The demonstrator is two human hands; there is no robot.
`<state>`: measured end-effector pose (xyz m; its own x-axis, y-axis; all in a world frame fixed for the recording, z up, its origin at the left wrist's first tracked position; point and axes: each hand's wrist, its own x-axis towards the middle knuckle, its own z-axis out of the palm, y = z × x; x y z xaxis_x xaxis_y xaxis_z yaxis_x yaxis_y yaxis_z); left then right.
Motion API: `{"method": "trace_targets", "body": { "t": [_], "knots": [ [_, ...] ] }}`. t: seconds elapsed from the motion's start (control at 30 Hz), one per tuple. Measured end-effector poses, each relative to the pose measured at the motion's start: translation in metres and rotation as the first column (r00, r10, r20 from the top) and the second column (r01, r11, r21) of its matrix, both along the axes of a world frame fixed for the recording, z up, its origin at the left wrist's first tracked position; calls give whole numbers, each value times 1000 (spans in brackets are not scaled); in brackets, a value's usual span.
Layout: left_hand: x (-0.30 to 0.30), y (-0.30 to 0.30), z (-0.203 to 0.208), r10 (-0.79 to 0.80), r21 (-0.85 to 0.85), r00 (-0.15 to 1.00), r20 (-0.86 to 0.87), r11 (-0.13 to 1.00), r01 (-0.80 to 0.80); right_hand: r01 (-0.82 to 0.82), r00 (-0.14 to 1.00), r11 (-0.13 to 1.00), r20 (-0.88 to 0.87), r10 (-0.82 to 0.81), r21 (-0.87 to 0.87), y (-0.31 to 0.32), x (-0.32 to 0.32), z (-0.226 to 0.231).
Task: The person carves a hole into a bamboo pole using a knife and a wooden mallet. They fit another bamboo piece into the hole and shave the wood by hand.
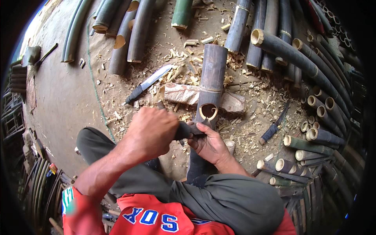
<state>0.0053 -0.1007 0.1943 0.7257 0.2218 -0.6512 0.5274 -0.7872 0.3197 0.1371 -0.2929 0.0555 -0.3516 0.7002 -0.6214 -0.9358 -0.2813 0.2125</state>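
Observation:
A thick dark bamboo tube point(212, 74) lies across a wooden block point(181, 94), its open cut end point(208, 111) facing me. My left hand point(150, 133) is shut on the dark handle of a knife point(184, 130) whose blade reaches the rim of the tube's open end. My right hand point(209, 144) sits just below that end, fingers curled around the blade tip and touching the tube's rim. Under my right wrist, a second dark bamboo length point(197, 166) runs down toward my lap.
A long knife point(150, 82) lies on the dirt left of the block. A tool with a wrapped handle point(274, 127) lies to the right. Cut bamboo poles are stacked on the right point(313, 137) and across the top point(133, 31). Wood chips point(250, 102) cover the ground.

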Motion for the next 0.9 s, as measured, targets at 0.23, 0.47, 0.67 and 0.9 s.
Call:
{"method": "trace_targets", "body": {
  "t": [0.23,0.47,0.67,0.9],
  "knots": [
    [-22,-160,-75,707,-277,673,-220,616,-738,-643,613,737,437,659,-210,27,69,1],
    [-33,-193,-103,875,-549,466,-130,328,-769,-630,303,656,647,700,-416,20,51,29],
    [-72,-108,-103,887,-360,408,-215,316,-878,-352,702,920,601,382,-173,34,7,8],
    [27,-24,-8,253,286,955,152,914,-288,191,969,980,148,-198,59,29,-1,-2]
  ]
}}
